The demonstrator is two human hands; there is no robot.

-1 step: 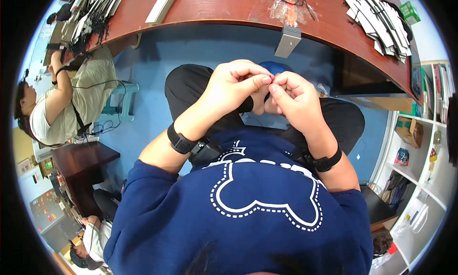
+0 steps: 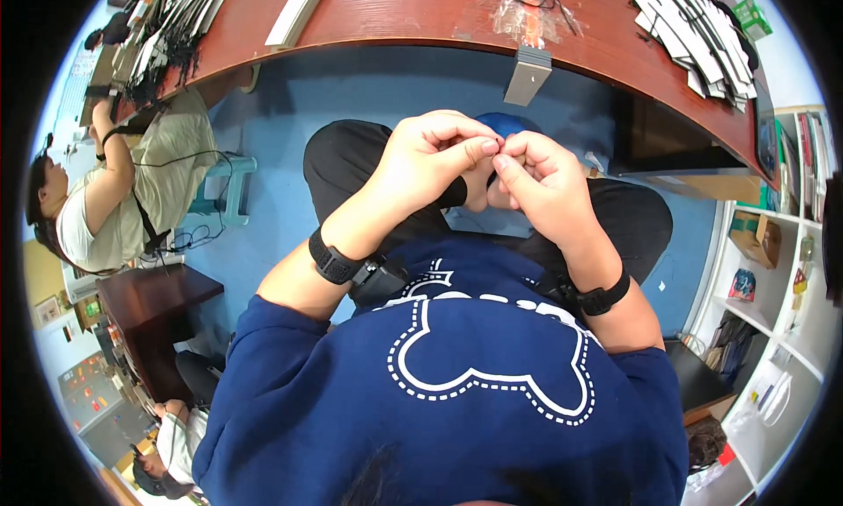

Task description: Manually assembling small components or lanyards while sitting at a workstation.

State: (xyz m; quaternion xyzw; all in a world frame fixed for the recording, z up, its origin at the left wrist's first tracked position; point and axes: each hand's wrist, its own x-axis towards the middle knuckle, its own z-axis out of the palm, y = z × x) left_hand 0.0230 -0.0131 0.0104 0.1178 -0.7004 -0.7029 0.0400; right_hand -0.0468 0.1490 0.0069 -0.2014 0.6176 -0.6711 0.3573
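1. Two hands are brought together at the fingertips on the wearer's side of the red-brown desk, apart from its near edge.
2. The left hand is closed into a pinch, thumb against index finger; whether anything is gripped there cannot be told.
3. The right hand is likewise curled, thumb and index finger drawn close together; nothing can be made out in its hold.
4. Any small item under work would be placed at the meeting fingertips, short of the desk, where it is hidden or too fine to be seen.
5. Progress is judged only loosely: the fingertips have been joined, but no completed result is shown between them, so the handwork is taken as unfinished; how much is left cannot be told.
6. On the desk, white strips are heaped at the right and dark-corded strips at the left; whether these are finished cannot be told.
7. The closest edge is presented by the desk's front, from which a grey block is jutted just beyond the hands.
8. Room for sideways movement is offered by the blue floor before the desk, though the space beneath the hands is bounded by black-trousered knees.
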